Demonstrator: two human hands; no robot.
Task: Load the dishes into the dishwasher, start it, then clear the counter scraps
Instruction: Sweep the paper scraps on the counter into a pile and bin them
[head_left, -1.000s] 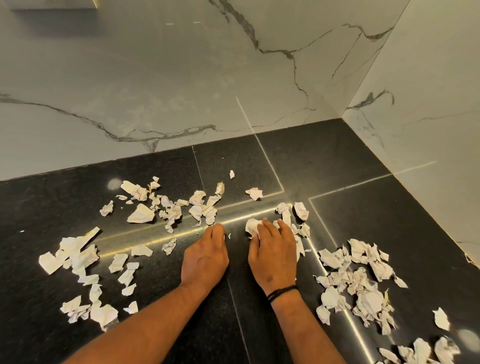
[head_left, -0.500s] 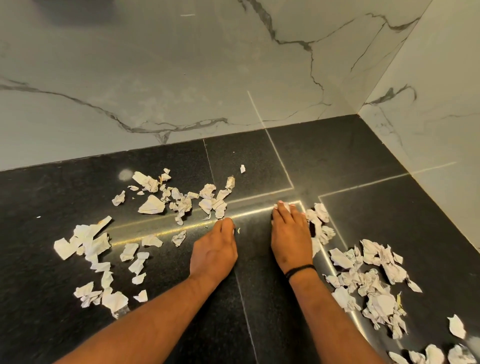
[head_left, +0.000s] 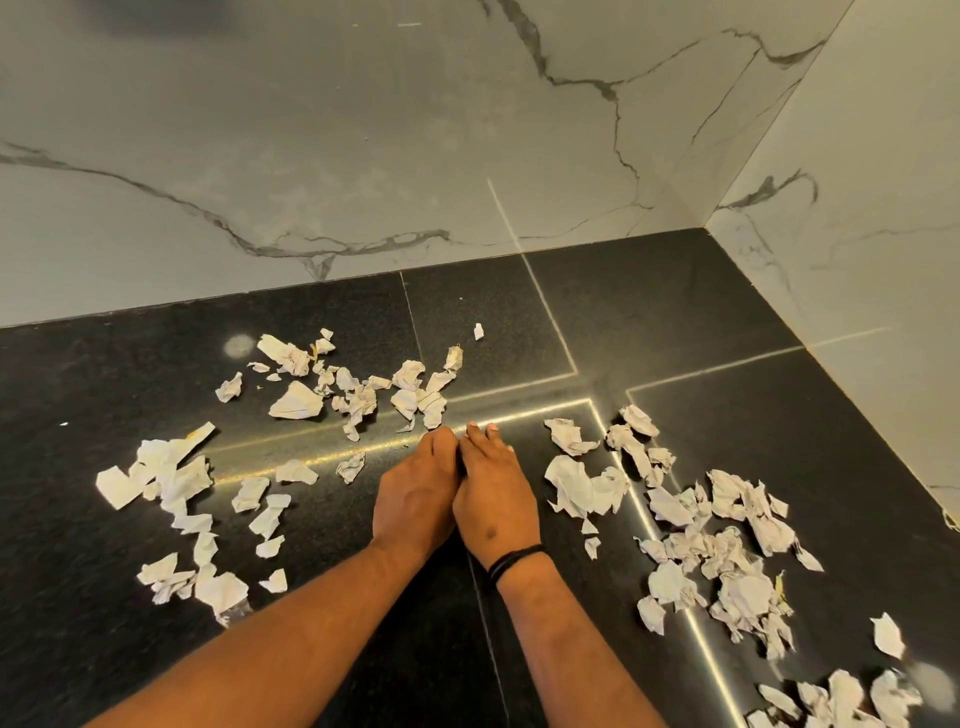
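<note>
Two hands lie flat and side by side on the black counter (head_left: 727, 322), the left hand (head_left: 415, 499) and right hand (head_left: 493, 504) touching along their inner edges, fingers straight and pointing to twelve o'clock, holding nothing that I can see. The paper scraps lie in loose groups all round them, none between the palms. The biggest heap (head_left: 727, 561) spreads from three to five o'clock of the hands, nearer the right hand, its long run going from the counter's joint line down toward the near right corner. A second scatter (head_left: 176, 509) sits at nine o'clock, well apart from the left hand. A third cluster (head_left: 358, 384) lies at eleven to twelve o'clock, its nearest pieces just beyond the fingertips. A few crumpled bits (head_left: 582, 478) rest just beside the right hand at two o'clock. No bin, bowl or other container shows, so where the scraps will go cannot be told. Judging from this, a sweep must reach outward on both sides.
</note>
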